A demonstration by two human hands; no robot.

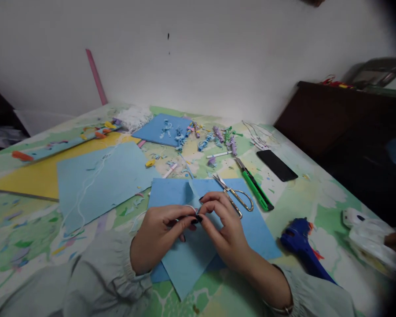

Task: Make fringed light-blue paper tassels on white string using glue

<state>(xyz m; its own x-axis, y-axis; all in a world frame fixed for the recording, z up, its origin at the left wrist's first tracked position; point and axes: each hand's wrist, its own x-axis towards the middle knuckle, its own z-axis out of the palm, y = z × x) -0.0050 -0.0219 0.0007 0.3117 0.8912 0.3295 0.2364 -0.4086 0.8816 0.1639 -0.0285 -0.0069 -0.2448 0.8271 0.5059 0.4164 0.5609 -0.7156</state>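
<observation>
Both my hands meet over the blue sheets, fingertips pinched together. My left hand (165, 235) is closed on a thin white string (190, 207), which shows at its fingertips. My right hand (224, 226) pinches at the same spot, but what lies between its fingers is too small and covered to name. A narrow light blue strip (194, 190) sticks up just behind the fingertips. Beneath the hands lies a light blue piece (185, 277) on a darker blue sheet (262, 240). Gold-handled scissors (232, 193) rest just beyond my right hand.
Right of the sheets lie a green utility knife (257, 189), a black phone (277, 165) and a blue glue gun (298, 242). Several small rolled paper pieces (206, 141) and scraps lie at the back. Leftward are a light blue sheet (102, 176), a yellow board (29, 180) and white yarn (133, 118).
</observation>
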